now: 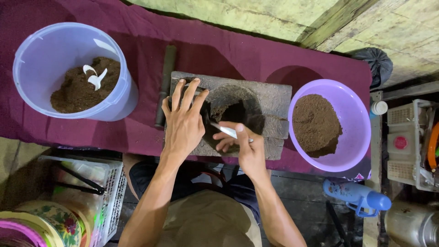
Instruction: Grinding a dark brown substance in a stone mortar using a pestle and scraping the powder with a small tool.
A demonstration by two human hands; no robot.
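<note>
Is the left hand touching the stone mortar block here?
Touching. In the head view the left hand lies flat, fingers spread, on the grey stone mortar block, no gap visible beneath it.

around the work: tubs, cloth and clutter

a maroon cloth (137,132) covers the table. on its left stands a pale blue bucket (120,93) partly filled with brown powder, a white scoop (94,78) lying on top. on the right sits a lilac basin (354,137) heaped with the same brown powder. a dark rod (165,82) lies on the cloth between them. below, a white crate (112,192) holds black tongs (77,182). a blue bottle (356,195) lies at lower right, a white basket (407,146) beside it.
</note>
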